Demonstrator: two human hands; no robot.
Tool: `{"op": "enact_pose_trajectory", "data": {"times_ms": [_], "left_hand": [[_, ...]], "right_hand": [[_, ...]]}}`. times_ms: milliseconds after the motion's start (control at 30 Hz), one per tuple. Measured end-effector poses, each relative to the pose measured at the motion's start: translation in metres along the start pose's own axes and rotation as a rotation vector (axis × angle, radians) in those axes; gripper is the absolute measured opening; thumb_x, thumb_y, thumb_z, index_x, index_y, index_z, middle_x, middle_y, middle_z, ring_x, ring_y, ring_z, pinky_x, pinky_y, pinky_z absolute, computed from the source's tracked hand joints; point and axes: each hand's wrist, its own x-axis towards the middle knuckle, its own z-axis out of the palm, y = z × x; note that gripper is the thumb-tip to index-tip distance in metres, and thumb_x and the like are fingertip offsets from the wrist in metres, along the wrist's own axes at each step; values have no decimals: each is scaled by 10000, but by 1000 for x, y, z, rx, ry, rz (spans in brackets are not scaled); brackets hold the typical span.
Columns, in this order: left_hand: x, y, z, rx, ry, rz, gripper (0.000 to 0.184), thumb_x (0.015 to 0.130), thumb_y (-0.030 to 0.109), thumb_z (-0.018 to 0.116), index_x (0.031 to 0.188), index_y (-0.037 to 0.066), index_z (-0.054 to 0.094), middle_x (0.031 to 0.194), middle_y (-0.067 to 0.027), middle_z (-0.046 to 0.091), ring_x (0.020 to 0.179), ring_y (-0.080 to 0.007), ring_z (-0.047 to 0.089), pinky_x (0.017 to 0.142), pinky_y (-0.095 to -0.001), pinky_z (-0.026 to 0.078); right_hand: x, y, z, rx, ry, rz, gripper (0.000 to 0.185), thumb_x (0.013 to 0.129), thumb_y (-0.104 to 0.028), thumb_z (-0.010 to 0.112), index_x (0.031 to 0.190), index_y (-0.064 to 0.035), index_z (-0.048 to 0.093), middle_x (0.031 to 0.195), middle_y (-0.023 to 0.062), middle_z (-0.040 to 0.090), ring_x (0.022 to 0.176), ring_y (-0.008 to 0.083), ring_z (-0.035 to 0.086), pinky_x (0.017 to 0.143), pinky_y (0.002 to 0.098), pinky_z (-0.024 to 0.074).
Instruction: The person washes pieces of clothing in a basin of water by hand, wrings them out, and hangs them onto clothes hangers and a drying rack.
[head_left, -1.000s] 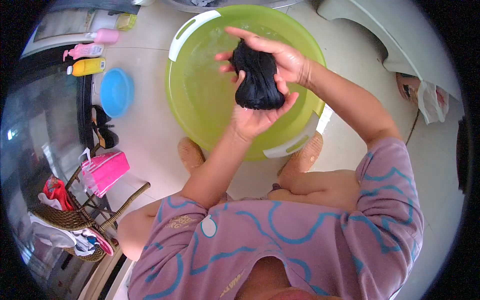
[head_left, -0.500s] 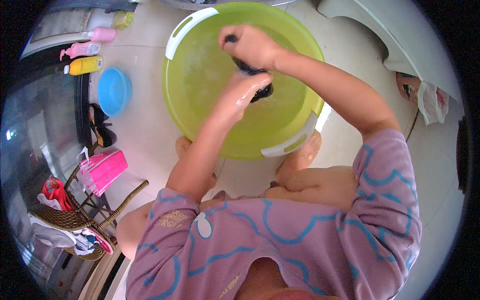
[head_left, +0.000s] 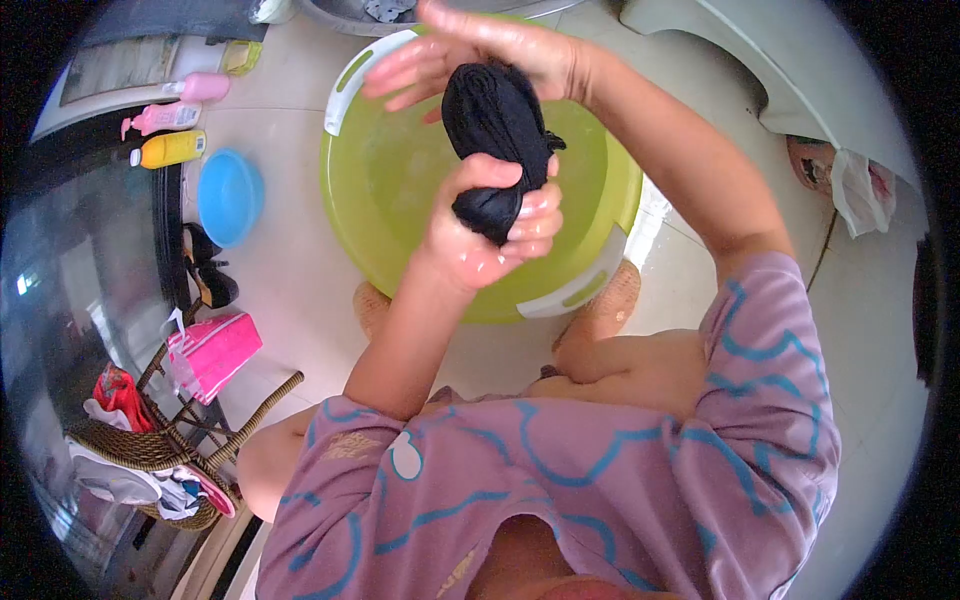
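Compared with the frame half a second ago, both fists have loosened their twist: the right hand (head_left: 505,48) has opened, fingers spread, at the far end of the black cloth (head_left: 492,115). Whether it touches the cloth cannot be determined. The left hand (head_left: 470,232) grips the near end, fingers curled round it and thumb across. The cloth, narrow and mostly hidden in the fists before, now shows as a thick, folded bundle above the green basin (head_left: 348,225).

Edges: the right hand overlaps the basin's far rim; one white handle (head_left: 348,92) lies left of its fingertips, another (head_left: 570,288) to the right of and nearer than the left hand. Open room: water surface shows on both sides of the cloth. Left of the basin, bare floor (head_left: 288,190) extends to the blue bowl (head_left: 230,198).
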Motion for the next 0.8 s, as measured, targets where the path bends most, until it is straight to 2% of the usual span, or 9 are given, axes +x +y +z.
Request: {"op": "enact_pose_trajectory", "data": {"times_ms": [33,133,167,200,333,367,533,600,800], "left_hand": [[1,-5,7,-53,-86,-12,337,813,258,597,1041,25,514,690,-33,460,546,-129,413,448,-251,334],[10,-12,15,-196,-338,16,372,830,269,591,1124,52,520,712,-16,450,577,-112,417,479,-238,348],[11,-13,18,-277,-389,65,387,832,272,594,1144,57,519,717,-13,449,587,-108,419,491,-235,352],[12,-12,19,-360,-442,116,401,834,275,597,1165,63,518,721,-9,448,596,-104,422,503,-232,357],[7,-7,28,-311,-456,201,409,839,299,612,1172,78,524,737,-3,450,616,-100,429,530,-233,373],[8,-8,33,-328,-468,213,401,839,299,611,1160,74,525,740,-5,454,617,-102,430,528,-236,375],[14,-12,34,-251,-391,238,419,804,254,692,1134,54,527,724,1,462,603,-104,448,502,-236,382],[14,-8,26,-149,-372,229,383,810,273,673,1073,37,524,739,-11,458,621,-121,446,517,-250,389],[8,2,10,251,-137,203,340,762,260,630,966,1,543,721,-66,528,575,-157,475,485,-270,384]], "right_hand": [[-2,5,2,182,-30,-70,799,874,-656,507,1397,-57,435,1332,105,516,1231,247,485,1047,424,366],[-2,15,8,644,-306,-171,587,970,-532,410,1255,-44,567,1366,185,502,1224,363,504,1030,480,395],[9,16,10,595,-352,-220,901,850,-778,231,1310,-68,543,1456,213,395,1276,455,425,1065,548,327],[12,18,15,743,-597,-330,852,861,-760,262,1291,-87,559,1435,202,423,1279,464,413,1074,532,326],[-9,16,16,538,-409,-492,913,823,-803,200,1245,-87,579,1397,197,451,1238,385,472,1074,492,339],[-17,6,37,501,-242,-547,667,922,-651,389,1177,-67,587,1260,180,556,1121,295,561,989,419,429],[-26,-17,64,-194,206,-400,678,825,-406,705,1352,-42,482,1061,68,587,976,177,588,868,299,487],[-28,-22,66,-236,309,-262,416,808,-217,753,1172,-74,613,1017,25,618,932,119,568,813,262,476],[-28,-11,52,-247,164,-187,248,807,-209,752,977,-78,627,996,35,623,925,134,565,839,281,459]]}}
